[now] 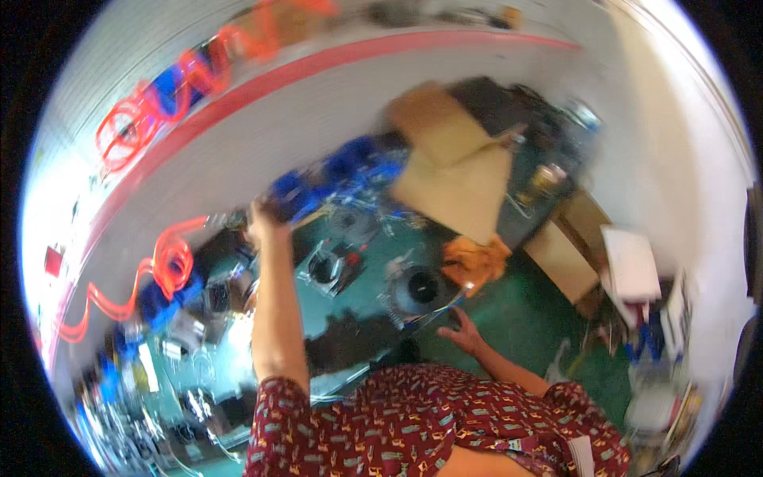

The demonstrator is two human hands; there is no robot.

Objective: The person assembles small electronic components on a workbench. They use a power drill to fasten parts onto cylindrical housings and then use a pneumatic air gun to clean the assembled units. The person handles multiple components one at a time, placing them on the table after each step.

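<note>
My left hand [265, 226] is stretched far over the green bench top [306, 318] to its back edge, beside a row of blue bins [296, 195]. Its fingers are smeared by motion, and whether they hold the dark thing next to them I cannot tell. Just off the bench's near edge hangs my right hand [466, 334], fingers apart and holding nothing. Closest to it are a round black part in a greyish housing [422, 286] and a crumpled orange cloth [477, 261]. A second clear housing with a dark round opening [324, 267] lies between the two hands.
Brown cardboard sheets [457, 183] cover the far right of the bench. An orange coiled hose [171, 266] hangs at the left above blurred tools; another coil [127, 131] is higher up. A red rail [318, 63] crosses the wall. Cardboard boxes [563, 258] stand right on the floor.
</note>
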